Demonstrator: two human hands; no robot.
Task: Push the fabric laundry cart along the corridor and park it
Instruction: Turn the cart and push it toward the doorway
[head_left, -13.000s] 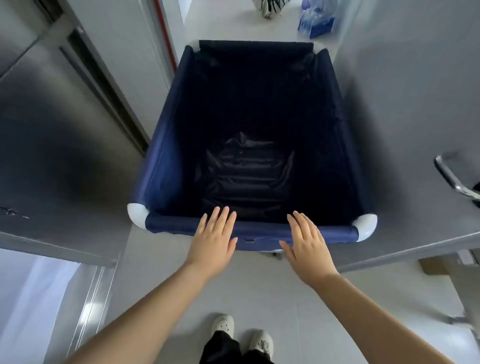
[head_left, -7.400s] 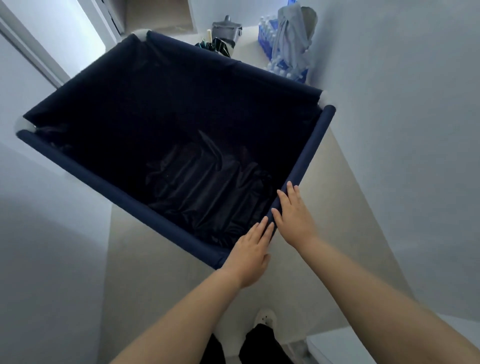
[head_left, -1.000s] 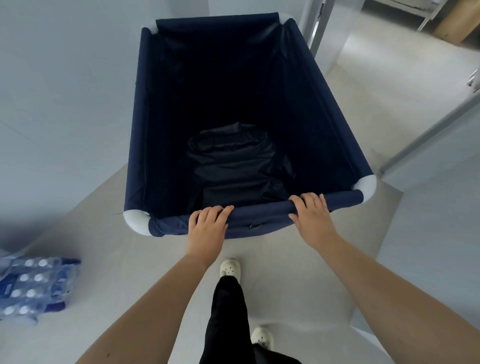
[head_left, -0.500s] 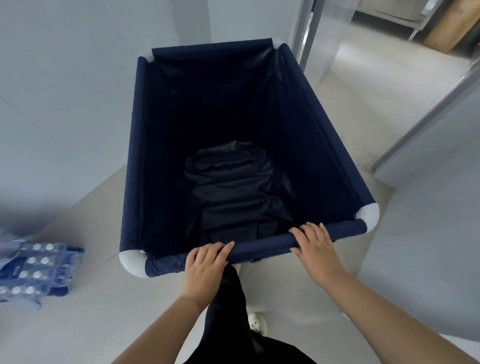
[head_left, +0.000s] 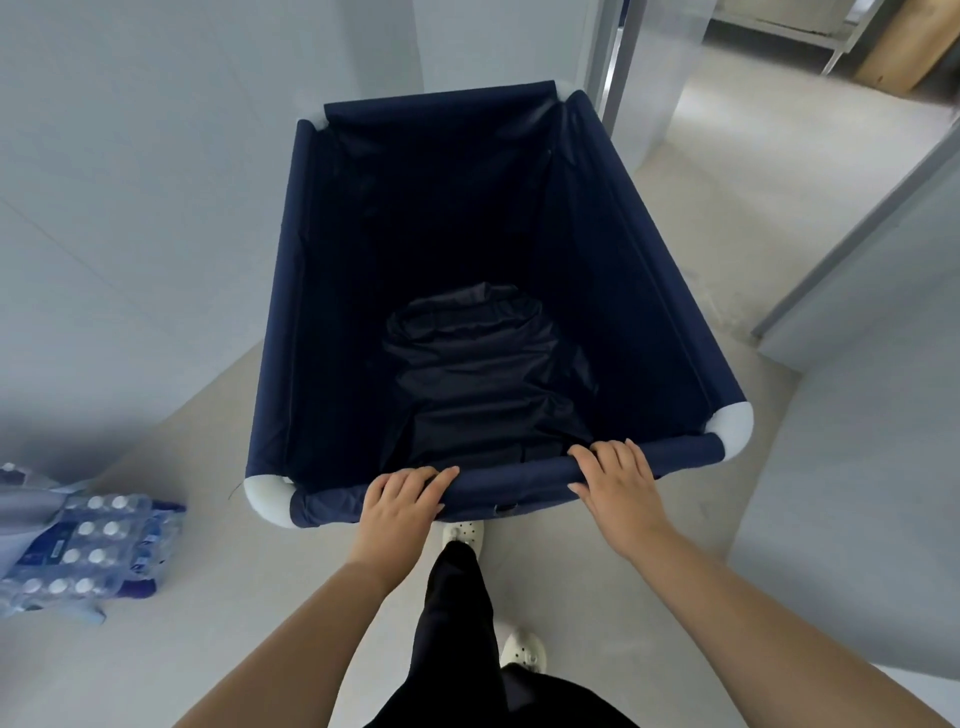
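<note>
The navy fabric laundry cart (head_left: 280, 312) fills the middle of the view, a deep open bin with white rounded corner pieces. Crumpled dark fabric (head_left: 483, 374) lies at its bottom. My left hand (head_left: 400, 499) wraps the near top rail left of centre. My right hand (head_left: 613, 478) grips the same rail further right, close to the white corner (head_left: 732, 426). The cart's far end sits near a pale wall and a metal door frame. Its wheels are hidden beneath the fabric.
A shrink-wrapped pack of water bottles (head_left: 88, 551) lies on the floor at the left. Pale walls flank both sides. A metal door frame (head_left: 613, 57) stands past the cart's far right corner, with open floor (head_left: 727, 171) beyond it. My legs and white shoes are below the rail.
Over the last second the cart has stayed in my grip while I stepped; the view dropped slightly, the bottle pack shifted a little to the right, and my leg swung forward under the rail.
</note>
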